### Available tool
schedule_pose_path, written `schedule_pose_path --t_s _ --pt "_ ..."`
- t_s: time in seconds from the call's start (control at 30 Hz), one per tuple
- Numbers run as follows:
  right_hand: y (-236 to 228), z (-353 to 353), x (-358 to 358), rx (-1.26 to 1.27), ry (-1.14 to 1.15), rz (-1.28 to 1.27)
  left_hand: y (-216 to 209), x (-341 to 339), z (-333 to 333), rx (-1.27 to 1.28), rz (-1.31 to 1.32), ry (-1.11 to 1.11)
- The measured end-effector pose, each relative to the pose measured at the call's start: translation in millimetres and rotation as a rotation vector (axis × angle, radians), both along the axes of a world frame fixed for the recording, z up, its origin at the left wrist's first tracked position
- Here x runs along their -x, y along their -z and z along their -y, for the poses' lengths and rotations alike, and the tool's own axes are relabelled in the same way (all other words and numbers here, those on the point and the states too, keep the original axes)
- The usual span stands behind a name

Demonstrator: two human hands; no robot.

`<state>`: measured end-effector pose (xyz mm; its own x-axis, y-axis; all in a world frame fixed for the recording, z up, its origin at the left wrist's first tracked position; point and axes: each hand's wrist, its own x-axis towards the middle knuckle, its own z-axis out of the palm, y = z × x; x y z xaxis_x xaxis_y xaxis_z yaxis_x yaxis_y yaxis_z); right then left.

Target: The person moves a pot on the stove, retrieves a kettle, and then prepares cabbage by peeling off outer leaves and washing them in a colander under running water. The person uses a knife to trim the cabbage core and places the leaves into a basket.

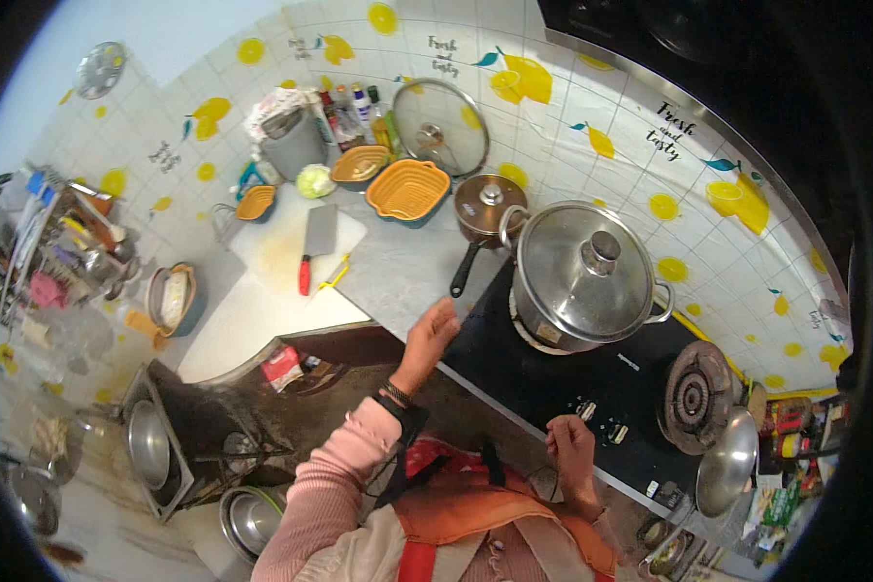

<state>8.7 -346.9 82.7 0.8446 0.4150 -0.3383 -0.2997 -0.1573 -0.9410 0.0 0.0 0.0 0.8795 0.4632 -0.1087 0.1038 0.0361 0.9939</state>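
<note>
My left hand (431, 339) hovers over the front edge of the black gas hob (495, 359), its fingers loosely curled with nothing visible in them. Beyond it points the black handle of a small brown saucepan (478, 210) with a glass lid. My right hand (572, 452), fingers bent inward and seemingly bare of any object, is held near the hob's front edge, left of the control knobs (601, 423). It looks apart from them. On the far burner stands a big steel pot (565, 307) under a glass lid (592, 247).
A cleaver (320, 233) with a red handle and a yellow peeler (336, 273) lie on the white cutting board (262, 238). Behind are orange baskets (407, 192), a cabbage (315, 181) and bottles (364, 112). A wok-like pan (727, 464) sits right of the bare burner (694, 398). An open drawer (359, 341) lies front left.
</note>
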Motion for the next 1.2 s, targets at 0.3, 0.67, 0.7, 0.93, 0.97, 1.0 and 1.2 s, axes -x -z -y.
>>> schedule_pose_path --t_s 0.3,0.67,0.7,0.93,0.97,1.0,1.2 --pt "-17 -19 39 0.067 0.453 0.04 54 -133 -52 0.065 -0.039 -0.061" --pt "-11 -103 74 0.108 0.552 -0.035 36 -159 -84 0.755 -0.13 0.374" --pt "-12 -108 75 0.112 0.542 -0.027 29 -157 -88 0.77 -0.11 0.378" --pt "-22 -160 40 0.264 0.283 0.198 -14 -88 -106 0.686 -0.193 0.423" --pt "-23 -172 28 0.255 0.27 0.243 -19 -69 -109 0.63 -0.195 0.444" --pt "-23 -185 13 0.22 0.248 0.293 -22 -53 -113 0.557 -0.253 0.462" --pt "-3 -284 -79 0.347 0.058 0.814 -45 50 -131 0.42 -0.365 0.441"
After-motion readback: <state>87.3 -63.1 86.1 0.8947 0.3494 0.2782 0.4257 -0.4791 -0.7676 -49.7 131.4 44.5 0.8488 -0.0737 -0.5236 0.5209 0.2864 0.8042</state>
